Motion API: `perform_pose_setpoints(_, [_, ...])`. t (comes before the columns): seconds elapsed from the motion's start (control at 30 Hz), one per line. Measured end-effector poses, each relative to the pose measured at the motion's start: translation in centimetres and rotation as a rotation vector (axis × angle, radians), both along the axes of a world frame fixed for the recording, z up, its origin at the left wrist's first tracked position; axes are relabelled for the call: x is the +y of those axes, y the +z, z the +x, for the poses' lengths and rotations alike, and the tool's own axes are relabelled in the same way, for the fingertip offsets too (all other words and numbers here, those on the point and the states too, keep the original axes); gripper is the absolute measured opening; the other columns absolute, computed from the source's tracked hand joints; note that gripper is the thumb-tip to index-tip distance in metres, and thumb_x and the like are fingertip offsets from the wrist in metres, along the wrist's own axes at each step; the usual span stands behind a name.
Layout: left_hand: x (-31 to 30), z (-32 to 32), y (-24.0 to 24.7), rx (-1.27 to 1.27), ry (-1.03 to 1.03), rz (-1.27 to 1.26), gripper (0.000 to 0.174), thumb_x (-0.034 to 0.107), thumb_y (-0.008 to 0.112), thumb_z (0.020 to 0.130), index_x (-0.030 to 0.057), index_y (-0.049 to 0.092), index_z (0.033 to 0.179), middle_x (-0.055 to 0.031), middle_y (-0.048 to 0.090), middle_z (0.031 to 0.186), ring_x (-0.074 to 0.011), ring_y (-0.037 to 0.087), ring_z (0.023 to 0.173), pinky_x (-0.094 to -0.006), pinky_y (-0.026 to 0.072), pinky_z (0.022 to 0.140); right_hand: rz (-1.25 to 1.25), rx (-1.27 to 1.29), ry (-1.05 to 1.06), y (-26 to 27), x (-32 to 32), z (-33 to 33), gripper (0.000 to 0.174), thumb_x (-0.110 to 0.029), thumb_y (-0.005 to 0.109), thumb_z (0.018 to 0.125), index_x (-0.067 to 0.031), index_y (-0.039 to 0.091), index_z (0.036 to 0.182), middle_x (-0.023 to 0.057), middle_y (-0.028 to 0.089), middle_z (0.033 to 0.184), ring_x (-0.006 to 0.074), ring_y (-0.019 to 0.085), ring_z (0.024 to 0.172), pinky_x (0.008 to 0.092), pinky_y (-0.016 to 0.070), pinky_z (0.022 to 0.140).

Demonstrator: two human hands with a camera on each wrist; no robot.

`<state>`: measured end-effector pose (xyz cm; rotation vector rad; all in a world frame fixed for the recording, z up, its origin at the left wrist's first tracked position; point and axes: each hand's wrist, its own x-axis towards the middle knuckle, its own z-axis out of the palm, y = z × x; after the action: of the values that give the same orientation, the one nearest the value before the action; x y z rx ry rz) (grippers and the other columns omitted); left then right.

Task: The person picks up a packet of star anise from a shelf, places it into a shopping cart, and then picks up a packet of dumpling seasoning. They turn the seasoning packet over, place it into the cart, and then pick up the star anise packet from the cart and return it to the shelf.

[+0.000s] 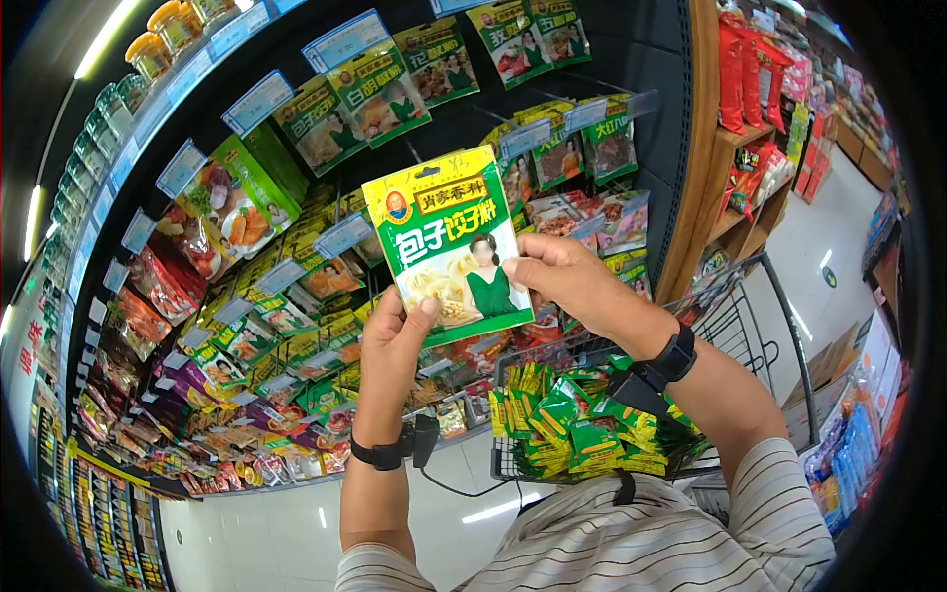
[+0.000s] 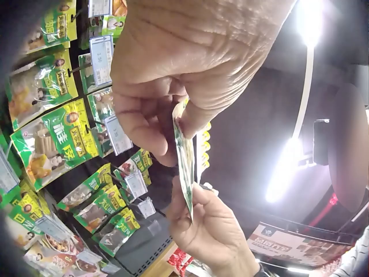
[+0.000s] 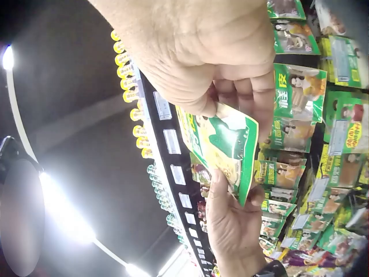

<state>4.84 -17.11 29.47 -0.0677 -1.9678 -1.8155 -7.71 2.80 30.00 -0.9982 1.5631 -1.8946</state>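
Note:
Both hands hold up one green and yellow seasoning packet, its printed front facing the head camera. My left hand pinches its lower left edge, thumb on the front and fingers behind. On the right edge, my right hand grips it the same way. Edge-on in the left wrist view, the packet looks thin and flat between the two hands. Behind it, similar packets hang in rows on the shelf rack. Below my right forearm, a cart basket holds a heap of green and yellow packets.
Price tags on prongs stick out from the rack. Jars line the top shelf at the left. A wooden shelf end stands at the right, beside the cart's black handle frame. Pale tiled floor shows below.

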Motion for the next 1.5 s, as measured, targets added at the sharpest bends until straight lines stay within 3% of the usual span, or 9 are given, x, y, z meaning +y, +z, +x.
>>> perform_pose_setpoints(0.43, [-1.0, 1.7, 1.0, 0.095, 0.101, -0.04, 0.034, 0.023, 0.06, 0.099, 0.0006, 0.056, 0.125, -0.0037, 0.066, 0.112, -0.008, 0.061, 0.092, -0.0238, 0.0499, 0.075, 0.065, 0.106, -0.026, 2.4, -2.0, 1.0, 0.024, -0.024, 0.057, 0.098, -0.0043, 0.064, 0.11, -0.0046, 0.061, 0.086, 0.0029, 0.05, 0.071, 0.0211, 0.0412, 0.062])
perform_pose_setpoints(0.63, [-1.1, 2.9, 1.1, 0.049, 0.115, -0.019, 0.035, 0.021, 0.06, 0.099, -0.0021, 0.055, 0.125, -0.0066, 0.065, 0.114, -0.0121, 0.061, 0.1, -0.0286, 0.0481, 0.091, 0.021, 0.091, 0.045, 2.4, -2.4, 1.4, 0.025, -0.02, 0.055, 0.098, -0.0015, 0.063, 0.113, -0.0019, 0.064, 0.09, 0.0033, 0.055, 0.076, 0.0228, 0.0435, 0.064])
perform_pose_setpoints(0.83, [-1.4, 1.7, -1.1, 0.212, 0.145, 0.083, 0.049, 0.015, 0.057, 0.099, -0.0008, 0.038, 0.141, -0.0092, 0.061, 0.119, -0.0142, 0.06, 0.102, -0.0291, 0.0488, 0.091, 0.131, 0.276, 0.034, 4.0, -1.9, 3.1, 0.027, -0.019, 0.054, 0.1, 0.0005, 0.061, 0.117, 0.0011, 0.066, 0.096, 0.0048, 0.058, 0.081, 0.0237, 0.0475, 0.069])
perform_pose_setpoints(0.93, [0.5, 1.5, -1.3, 0.258, 0.181, 0.263, 0.046, 0.016, 0.056, 0.099, 0.0027, 0.039, 0.14, -0.0065, 0.059, 0.118, -0.0158, 0.06, 0.106, -0.0277, 0.049, 0.088, -0.188, 0.224, 0.07, 2.9, -3.5, 4.9, 0.031, -0.02, 0.055, 0.1, 0.0017, 0.058, 0.122, 0.0015, 0.065, 0.098, 0.0054, 0.059, 0.083, 0.0236, 0.0489, 0.072])
perform_pose_setpoints(1.03, [1.6, 1.2, -2.5, 0.225, 0.095, 0.473, 0.062, 0.012, 0.052, 0.099, 0.0047, 0.022, 0.153, -0.0149, 0.056, 0.125, -0.02, 0.061, 0.107, -0.0331, 0.0523, 0.09, -0.073, 0.692, -0.046, 3.3, -2.9, 6.8, 0.039, -0.024, 0.06, 0.096, 0.0005, 0.056, 0.126, 0.016, 0.064, 0.111, 0.0238, 0.066, 0.095, 0.0335, 0.0515, 0.083])
perform_pose_setpoints(1.07, [2.1, 1.3, -2.8, 0.209, 0.008, 0.571, 0.057, 0.022, 0.051, 0.101, 0.0072, 0.027, 0.15, -0.0147, 0.056, 0.127, -0.0219, 0.061, 0.108, -0.0344, 0.0543, 0.09, 0.023, 0.677, 0.02, 3.3, -2.7, 7.6, 0.043, -0.025, 0.063, 0.094, 0.0004, 0.056, 0.127, 0.0215, 0.059, 0.12, 0.0329, 0.063, 0.106, 0.0392, 0.0503, 0.089])
perform_pose_setpoints(1.17, [2.3, 0.9, -5.9, 0.268, -0.267, 0.87, 0.047, 0.043, 0.046, 0.102, 0.0098, 0.047, 0.136, -0.0132, 0.059, 0.128, -0.0253, 0.061, 0.112, -0.0409, 0.0545, 0.094, -0.051, 1.046, -0.067, 0.6, -3.2, 8.7, 0.043, -0.024, 0.064, 0.093, -0.002, 0.057, 0.13, 0.0193, 0.057, 0.131, 0.0354, 0.061, 0.112, 0.0396, 0.0493, 0.094])
perform_pose_setpoints(1.33, [2.8, 1.0, -7.6, 0.28, -0.48, 1.109, 0.053, 0.045, 0.04, 0.103, 0.0086, 0.044, 0.142, -0.0155, 0.056, 0.134, -0.0284, 0.059, 0.117, -0.0477, 0.0521, 0.098, 0.082, 1.216, -0.077, -1.8, -3.5, 9.9, 0.039, -0.021, 0.072, 0.082, -0.0026, 0.061, 0.115, 0.0152, 0.054, 0.132, 0.0336, 0.049, 0.126, 0.0471, 0.0406, 0.104])
perform_pose_setpoints(1.5, [3.3, 1.3, -8.0, 0.299, -0.552, 1.146, 0.057, 0.05, 0.039, 0.102, 0.0085, 0.043, 0.142, -0.0162, 0.054, 0.136, -0.0297, 0.058, 0.119, -0.0497, 0.0493, 0.101, 0.082, 1.216, -0.061, -2.8, -3.5, 10.1, 0.041, -0.016, 0.074, 0.079, -0.0026, 0.061, 0.115, 0.0144, 0.055, 0.131, 0.0328, 0.049, 0.126, 0.047, 0.0401, 0.104])
